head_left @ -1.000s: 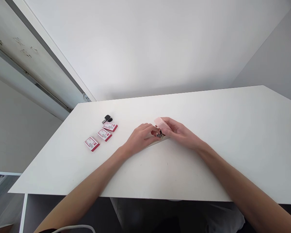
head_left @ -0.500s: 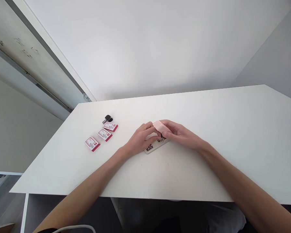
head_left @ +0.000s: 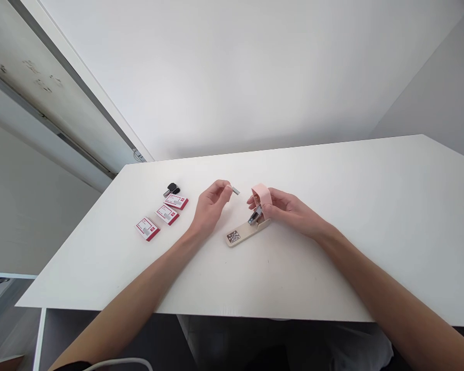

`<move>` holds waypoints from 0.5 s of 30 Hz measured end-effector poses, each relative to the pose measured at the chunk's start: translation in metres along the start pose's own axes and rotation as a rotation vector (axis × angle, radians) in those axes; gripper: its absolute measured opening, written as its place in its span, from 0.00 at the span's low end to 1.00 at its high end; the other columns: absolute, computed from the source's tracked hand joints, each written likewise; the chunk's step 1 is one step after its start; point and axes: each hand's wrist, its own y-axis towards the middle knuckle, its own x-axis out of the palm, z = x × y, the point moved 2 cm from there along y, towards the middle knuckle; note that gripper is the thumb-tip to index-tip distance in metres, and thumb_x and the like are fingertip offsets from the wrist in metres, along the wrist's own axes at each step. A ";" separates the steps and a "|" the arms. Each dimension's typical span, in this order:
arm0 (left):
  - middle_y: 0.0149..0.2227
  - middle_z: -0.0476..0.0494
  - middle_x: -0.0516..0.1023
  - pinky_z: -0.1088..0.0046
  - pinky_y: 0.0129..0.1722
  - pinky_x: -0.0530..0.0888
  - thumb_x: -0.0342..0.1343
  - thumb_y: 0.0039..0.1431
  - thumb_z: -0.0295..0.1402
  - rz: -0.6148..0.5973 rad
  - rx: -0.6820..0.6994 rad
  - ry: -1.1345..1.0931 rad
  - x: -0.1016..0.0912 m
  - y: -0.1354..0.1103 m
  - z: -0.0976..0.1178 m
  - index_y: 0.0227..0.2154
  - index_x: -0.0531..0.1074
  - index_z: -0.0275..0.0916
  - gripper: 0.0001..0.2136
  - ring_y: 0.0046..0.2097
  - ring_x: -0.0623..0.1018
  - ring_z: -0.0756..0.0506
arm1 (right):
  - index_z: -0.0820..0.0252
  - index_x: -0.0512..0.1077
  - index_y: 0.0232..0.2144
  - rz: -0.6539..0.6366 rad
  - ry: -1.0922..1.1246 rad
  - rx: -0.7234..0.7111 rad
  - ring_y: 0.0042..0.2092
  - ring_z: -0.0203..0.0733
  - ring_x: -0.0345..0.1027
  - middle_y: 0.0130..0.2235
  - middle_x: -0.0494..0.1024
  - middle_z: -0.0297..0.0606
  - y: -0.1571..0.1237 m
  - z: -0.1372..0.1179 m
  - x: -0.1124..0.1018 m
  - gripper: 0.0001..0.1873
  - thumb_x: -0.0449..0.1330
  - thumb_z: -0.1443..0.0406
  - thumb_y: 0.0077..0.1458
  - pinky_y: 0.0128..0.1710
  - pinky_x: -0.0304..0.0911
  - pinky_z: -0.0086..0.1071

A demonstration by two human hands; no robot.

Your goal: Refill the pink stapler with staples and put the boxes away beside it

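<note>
A pink and cream stapler (head_left: 261, 195) stands opened up on the white table, its pink top raised and tilted. The metal magazine (head_left: 255, 215) shows between that top and the cream base (head_left: 243, 234), which lies flat. My right hand (head_left: 288, 208) is closed around the pink top from the right, thumb in front. Left of the stapler, above the table, my left hand (head_left: 213, 202) pinches a short strip of staples (head_left: 235, 190) between thumb and fingertips. The strip is apart from the stapler and points right.
Several small red and white boxes, one of them a box (head_left: 147, 228) nearest me, lie on the left of the white table (head_left: 332, 278). Behind them is a small black object with a metal part (head_left: 172, 189). A pale wall (head_left: 232, 77) rises along the back edge.
My left hand has drawn back left and up from the stapler, and the staple strip now shows in its fingers. The pink top is tilted further up in my right hand.
</note>
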 end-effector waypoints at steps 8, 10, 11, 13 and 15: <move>0.34 0.52 0.66 0.77 0.33 0.67 0.71 0.57 0.40 0.174 -0.255 -0.622 -0.003 0.009 -0.009 0.32 0.72 0.39 0.14 0.31 0.66 0.55 | 0.47 0.78 0.49 0.321 -0.114 -0.057 0.48 0.51 0.76 0.49 0.80 0.38 0.004 0.008 -0.004 0.20 0.64 0.46 0.62 0.50 0.72 0.47; 0.33 0.53 0.65 0.77 0.32 0.67 0.72 0.56 0.38 0.188 -0.275 -0.644 -0.002 0.009 -0.009 0.32 0.72 0.38 0.14 0.30 0.65 0.55 | 0.46 0.78 0.49 0.394 -0.189 -0.059 0.48 0.50 0.76 0.50 0.80 0.37 0.004 0.009 -0.005 0.19 0.64 0.46 0.62 0.49 0.70 0.47; 0.33 0.53 0.64 0.77 0.32 0.67 0.72 0.56 0.38 0.182 -0.277 -0.639 -0.001 0.009 -0.008 0.32 0.72 0.38 0.14 0.30 0.64 0.56 | 0.46 0.78 0.49 0.423 -0.217 -0.059 0.47 0.50 0.75 0.49 0.80 0.36 0.004 0.010 -0.005 0.19 0.63 0.46 0.63 0.49 0.70 0.46; 0.33 0.53 0.64 0.77 0.32 0.67 0.71 0.58 0.39 0.152 -0.270 -0.613 0.001 0.008 -0.008 0.31 0.72 0.37 0.14 0.30 0.64 0.56 | 0.46 0.78 0.50 0.473 -0.252 -0.070 0.46 0.50 0.75 0.48 0.80 0.37 0.004 0.011 -0.004 0.19 0.63 0.47 0.63 0.47 0.69 0.45; 0.33 0.52 0.63 0.77 0.33 0.68 0.70 0.59 0.41 0.110 -0.256 -0.580 0.004 0.006 -0.007 0.31 0.73 0.37 0.15 0.30 0.63 0.55 | 0.46 0.78 0.50 0.525 -0.275 -0.096 0.46 0.50 0.75 0.48 0.79 0.37 0.005 0.012 -0.003 0.19 0.64 0.47 0.63 0.47 0.69 0.44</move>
